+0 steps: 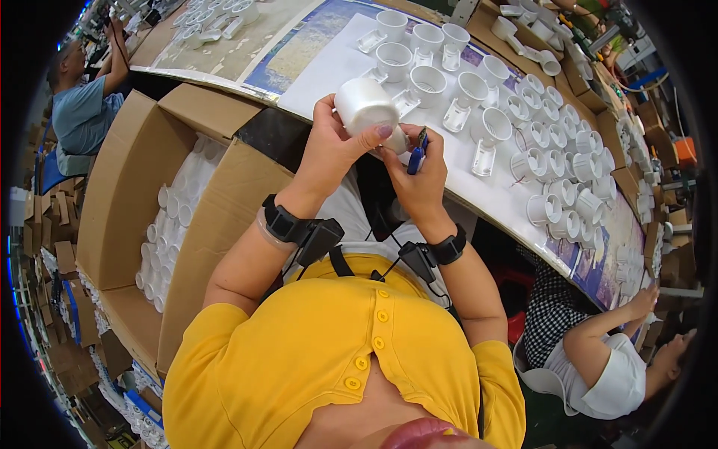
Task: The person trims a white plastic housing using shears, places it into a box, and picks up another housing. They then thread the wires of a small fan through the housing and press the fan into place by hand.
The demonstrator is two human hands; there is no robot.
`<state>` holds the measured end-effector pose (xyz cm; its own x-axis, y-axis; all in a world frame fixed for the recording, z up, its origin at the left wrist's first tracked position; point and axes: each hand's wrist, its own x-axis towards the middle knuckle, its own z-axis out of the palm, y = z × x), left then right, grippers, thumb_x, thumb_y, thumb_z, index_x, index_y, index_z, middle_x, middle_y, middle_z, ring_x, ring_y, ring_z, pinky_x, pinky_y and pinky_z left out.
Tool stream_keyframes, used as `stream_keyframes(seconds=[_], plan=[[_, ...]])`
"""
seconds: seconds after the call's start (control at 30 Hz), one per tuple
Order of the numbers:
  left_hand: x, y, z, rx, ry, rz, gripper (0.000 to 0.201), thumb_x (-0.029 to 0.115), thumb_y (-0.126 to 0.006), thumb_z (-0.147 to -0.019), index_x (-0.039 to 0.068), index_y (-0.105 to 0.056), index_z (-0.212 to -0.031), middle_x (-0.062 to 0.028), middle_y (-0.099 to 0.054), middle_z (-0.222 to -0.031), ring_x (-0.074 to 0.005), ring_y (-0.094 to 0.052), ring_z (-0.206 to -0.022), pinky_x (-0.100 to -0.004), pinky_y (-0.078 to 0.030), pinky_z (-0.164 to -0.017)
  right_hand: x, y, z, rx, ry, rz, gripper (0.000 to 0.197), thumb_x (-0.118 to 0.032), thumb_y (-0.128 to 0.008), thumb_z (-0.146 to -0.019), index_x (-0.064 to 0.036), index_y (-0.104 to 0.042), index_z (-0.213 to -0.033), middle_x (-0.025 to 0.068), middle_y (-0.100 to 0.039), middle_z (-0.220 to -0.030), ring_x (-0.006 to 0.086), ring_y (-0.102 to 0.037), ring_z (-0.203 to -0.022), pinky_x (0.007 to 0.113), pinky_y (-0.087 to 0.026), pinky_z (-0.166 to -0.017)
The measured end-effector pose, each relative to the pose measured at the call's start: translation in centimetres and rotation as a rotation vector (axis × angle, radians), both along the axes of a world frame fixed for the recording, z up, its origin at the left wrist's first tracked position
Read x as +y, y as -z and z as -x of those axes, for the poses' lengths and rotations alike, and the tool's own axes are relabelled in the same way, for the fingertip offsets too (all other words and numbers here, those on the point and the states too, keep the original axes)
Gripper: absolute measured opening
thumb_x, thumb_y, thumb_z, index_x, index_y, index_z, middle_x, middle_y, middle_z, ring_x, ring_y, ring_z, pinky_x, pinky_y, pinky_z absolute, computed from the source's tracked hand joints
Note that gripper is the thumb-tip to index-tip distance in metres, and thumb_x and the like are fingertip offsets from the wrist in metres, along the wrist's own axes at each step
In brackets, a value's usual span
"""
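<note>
My left hand (334,146) is closed round a white plastic cup-shaped housing (364,103), held tilted above the near edge of the table. Its smaller side part points toward my right hand (421,176). Those right fingers are closed on small blue-handled pliers (417,152), with the tip pointing up, and they also touch the side part of the housing. Just beyond my hands, similar white housings (428,84) stand on the white sheet (329,69), open ends up, each with a flat side arm.
A large open cardboard box (123,217) with many white cups (170,224) stands at my left. More white housings (553,142) crowd the table to the right. One person (84,105) sits at the far left, another (598,359) at the lower right.
</note>
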<state>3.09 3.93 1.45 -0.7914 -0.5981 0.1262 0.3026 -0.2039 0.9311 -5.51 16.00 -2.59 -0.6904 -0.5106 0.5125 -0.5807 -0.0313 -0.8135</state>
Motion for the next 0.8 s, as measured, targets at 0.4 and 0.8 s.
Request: stream_keyframes(seconds=[0.4,0.8], plan=[[-0.3,0.3,0.3,0.002,0.147,0.095,0.075,0.003,-0.069,-0.081,0.001,-0.02,-0.138,-0.0157,-0.058,-0.116,-0.0192,-0.058,-0.107,-0.0329,-0.048,-0.09,0.0,1.2,0.3,-0.559,-0.403,0.117,0.028,-0.016,-0.064,-0.09,-0.0051,-0.047,-0.11,0.0029,-0.055,-0.102,0.0095,-0.053,-0.091,0.025,-0.044,-0.08],[-3.2,1.0,-1.8,0.032,-0.131,-0.011,0.063,0.0,-0.064,-0.085,0.001,-0.024,-0.134,-0.0158,-0.057,-0.116,-0.0189,-0.058,-0.103,-0.0316,-0.049,-0.087,-1.4,-2.3,1.7,-0.573,-0.44,0.129,0.038,-0.025,-0.044,-0.095,-0.0028,-0.043,-0.126,0.0083,-0.055,-0.104,0.0115,-0.054,-0.082,0.023,-0.043,-0.069]])
